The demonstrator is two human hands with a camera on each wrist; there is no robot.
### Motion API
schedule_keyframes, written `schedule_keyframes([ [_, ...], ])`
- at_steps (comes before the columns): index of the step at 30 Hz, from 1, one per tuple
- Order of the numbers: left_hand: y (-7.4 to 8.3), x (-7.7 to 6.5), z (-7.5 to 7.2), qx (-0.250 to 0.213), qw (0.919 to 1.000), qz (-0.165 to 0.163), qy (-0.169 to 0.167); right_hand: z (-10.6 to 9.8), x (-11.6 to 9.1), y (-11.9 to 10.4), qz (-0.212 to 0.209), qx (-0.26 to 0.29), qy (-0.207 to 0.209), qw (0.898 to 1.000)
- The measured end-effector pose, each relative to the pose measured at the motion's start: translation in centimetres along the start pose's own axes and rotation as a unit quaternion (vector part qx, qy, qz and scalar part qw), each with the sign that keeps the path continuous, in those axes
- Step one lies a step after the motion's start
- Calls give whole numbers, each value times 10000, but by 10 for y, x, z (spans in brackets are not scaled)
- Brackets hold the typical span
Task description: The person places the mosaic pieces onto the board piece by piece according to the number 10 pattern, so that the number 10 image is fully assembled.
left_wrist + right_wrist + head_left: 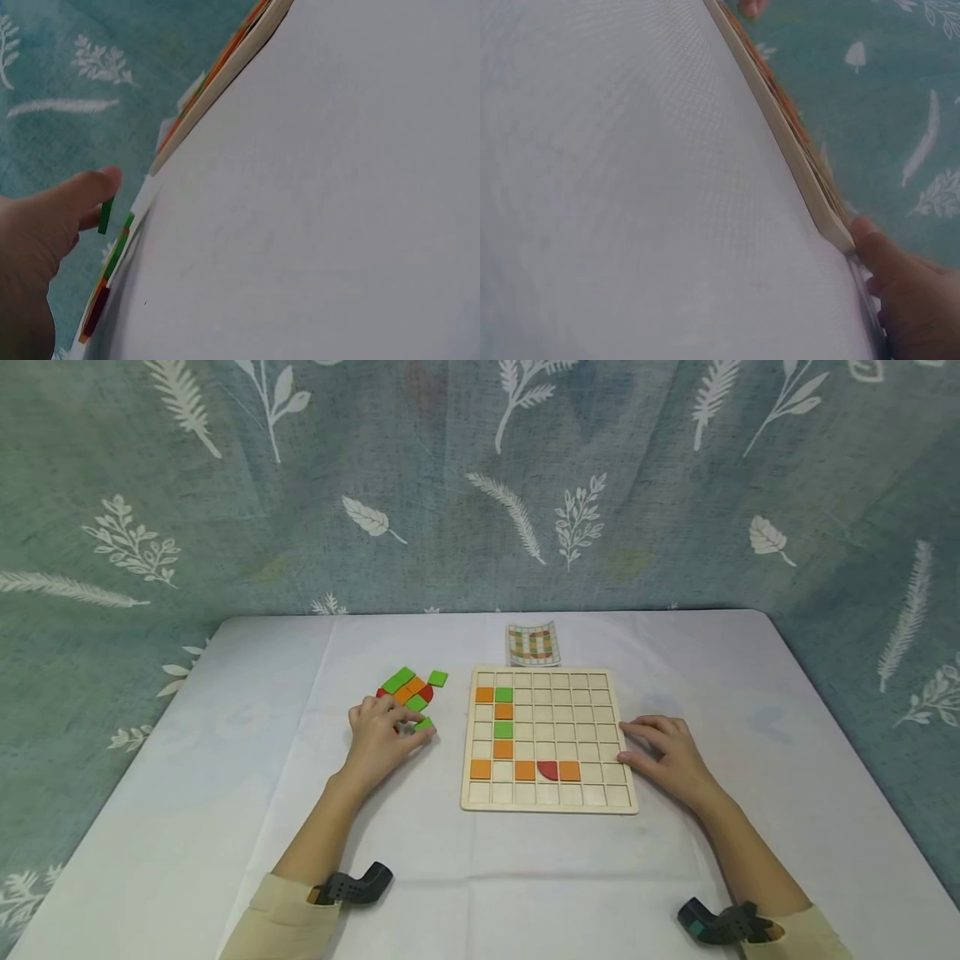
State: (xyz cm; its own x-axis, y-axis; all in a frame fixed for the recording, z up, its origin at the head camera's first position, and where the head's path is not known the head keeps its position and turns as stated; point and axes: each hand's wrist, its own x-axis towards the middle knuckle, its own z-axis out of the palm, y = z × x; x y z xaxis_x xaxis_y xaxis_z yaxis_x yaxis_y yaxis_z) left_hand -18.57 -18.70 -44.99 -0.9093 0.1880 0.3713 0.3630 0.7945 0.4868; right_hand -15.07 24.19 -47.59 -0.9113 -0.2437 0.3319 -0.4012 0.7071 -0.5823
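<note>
My left hand (pixel 381 733) pinches a small green square tile (pixel 423 724) between thumb and fingers, left of the board. In the left wrist view the tile (pixel 106 216) stands on edge under the thumb tip. Just beyond that hand lies a pile of green, orange and red tiles (pixel 405 687). The wooden grid board (pixel 592 718) holds several orange and green squares plus one red quarter-round piece (pixel 548 770). At the board's right edge rests my right hand (pixel 670 758), fingertips and thumb against the rim, holding no tile.
A small pattern card (pixel 532 644) with a coloured grid lies behind the board, its edges slightly curled. One green tile (pixel 438 678) lies apart at the right of the pile. White cloth (pixel 525 885) covers the table, and a leaf-print curtain (pixel 450 485) hangs behind.
</note>
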Motion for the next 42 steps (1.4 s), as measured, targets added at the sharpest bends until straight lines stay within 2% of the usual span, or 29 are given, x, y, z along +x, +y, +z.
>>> schedule_keyframes([
  [5, 13, 1, 2, -301, 9993, 165, -132, 0, 0, 0, 8, 24, 19, 10000],
  [11, 28, 1, 7, -420, 9980, 418, -229, 1, 0, 0, 35, 64, 15, 10000],
  [26, 53, -9, 37, -584, 9874, 1304, -675, 1, 0, 0, 42, 92, 19, 9999],
  [33, 64, -13, 44, -820, 9834, 1326, -931, 2, 0, 0, -18, 97, 57, 9999],
  [42, 70, -15, 51, -907, 9833, 1315, -868, 1, -1, 0, 14, 33, 24, 10000],
])
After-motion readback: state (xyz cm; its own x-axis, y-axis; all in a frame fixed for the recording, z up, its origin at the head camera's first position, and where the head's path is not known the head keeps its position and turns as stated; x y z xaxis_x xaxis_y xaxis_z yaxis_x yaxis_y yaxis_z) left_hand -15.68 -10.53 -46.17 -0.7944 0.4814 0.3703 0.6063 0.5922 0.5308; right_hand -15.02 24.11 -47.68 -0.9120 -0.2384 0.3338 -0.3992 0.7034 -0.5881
